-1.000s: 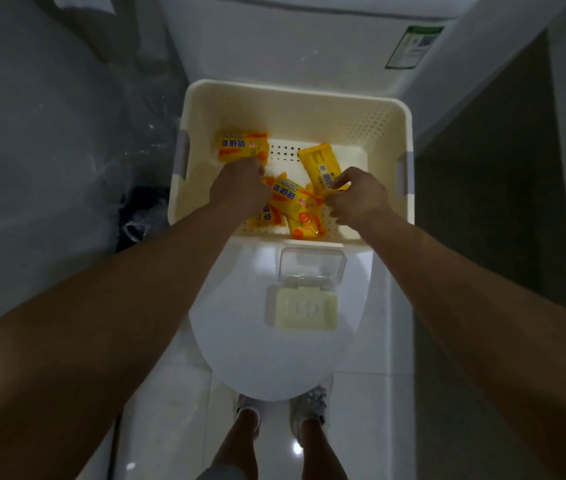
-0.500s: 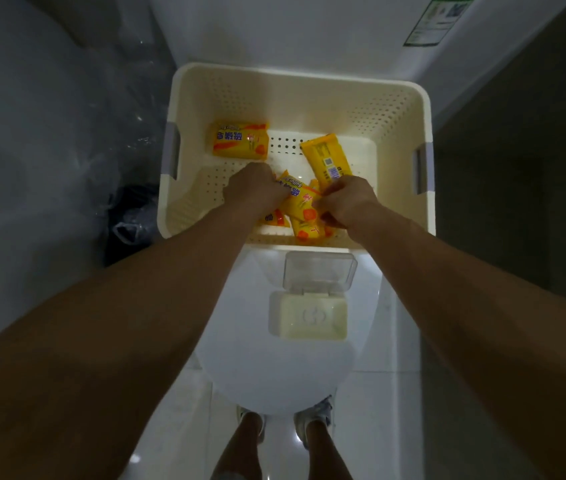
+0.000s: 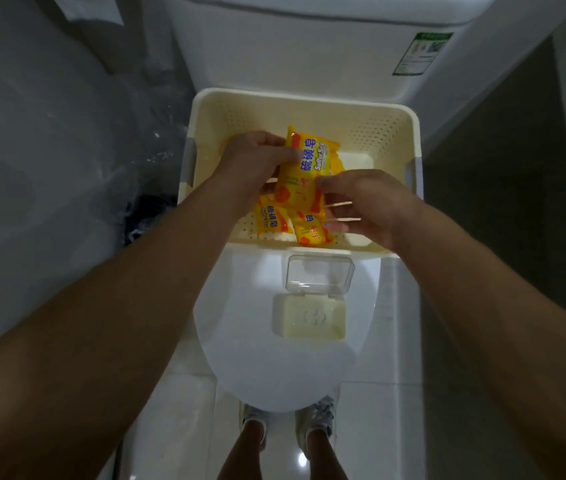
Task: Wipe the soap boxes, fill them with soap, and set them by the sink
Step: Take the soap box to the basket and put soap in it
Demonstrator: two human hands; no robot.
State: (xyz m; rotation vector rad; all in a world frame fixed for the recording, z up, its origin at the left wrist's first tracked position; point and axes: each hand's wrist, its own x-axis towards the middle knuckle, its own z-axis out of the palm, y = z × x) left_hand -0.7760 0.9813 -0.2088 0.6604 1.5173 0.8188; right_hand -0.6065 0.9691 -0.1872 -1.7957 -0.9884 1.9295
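both hands work over the basket, a cream perforated tub sitting at the back of the toilet lid, its far rim against the tank. the left hand grips the upper end of a yellow soap pack, fingers curled round it; the right hand pinches the pack's lower end. the pack is lifted above the basket floor, near the middle, with open room to the right wall. two more packs lie by the near rim. just in front of the basket, on the lid, the soap box sits with its clear cover flipped up and a pale bar inside. bare lid surrounds it. a grey wall stands left, white tile floor below, dark wall right.
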